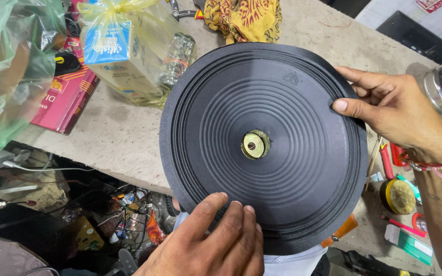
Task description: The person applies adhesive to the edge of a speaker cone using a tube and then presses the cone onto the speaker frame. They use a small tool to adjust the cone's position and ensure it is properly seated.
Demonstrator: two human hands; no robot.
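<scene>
1. Black speaker cone (282, 128), ribbed w/ brass centre ring, is sitting tilted over the workbench (118, 138) edge, between both hands.
2. Left hand (216, 240) is pressing flat on near rim, fingers together.
3. Right hand (390, 107) is pinching far-right rim, thumb on top.
4. Yellow plastic bag (129, 46) is holding a carton & a clear jar.
5. Green bag (6, 71) at left, contents unclear.

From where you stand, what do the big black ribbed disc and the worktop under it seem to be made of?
The black disc looks like matte pressed paper or thin plastic: dull sheen, moulded concentric ribs; I cannot tell which. Its centre ring looks brassy metal. The worktop seems rough grey stone or concrete, speckled and unpolished.
</scene>
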